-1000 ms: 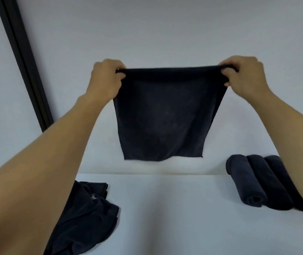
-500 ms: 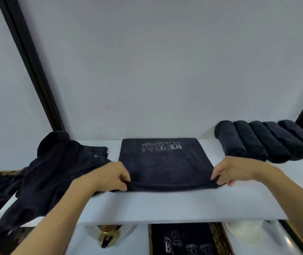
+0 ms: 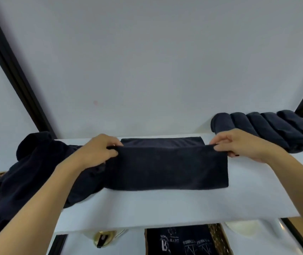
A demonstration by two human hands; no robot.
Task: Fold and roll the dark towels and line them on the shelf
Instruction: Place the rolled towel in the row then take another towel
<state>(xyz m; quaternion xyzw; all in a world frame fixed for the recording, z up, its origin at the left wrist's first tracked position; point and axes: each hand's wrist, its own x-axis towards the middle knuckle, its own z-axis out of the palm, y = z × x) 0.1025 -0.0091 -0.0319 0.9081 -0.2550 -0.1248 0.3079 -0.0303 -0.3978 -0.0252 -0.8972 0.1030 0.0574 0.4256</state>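
Both arms reach forward over the shelf (image 3: 165, 208); left hand (image 3: 101, 150) and right hand (image 3: 239, 144) each pinch a far corner of the folded dark towel (image 3: 167, 168).

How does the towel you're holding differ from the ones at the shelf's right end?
The held towel lies flat, folded into a wide rectangle; the rolled towels are tight cylinders. The held towel is pinched at its corners by the left hand and right hand; the rolled towels sit side by side. Both are dark fabric.
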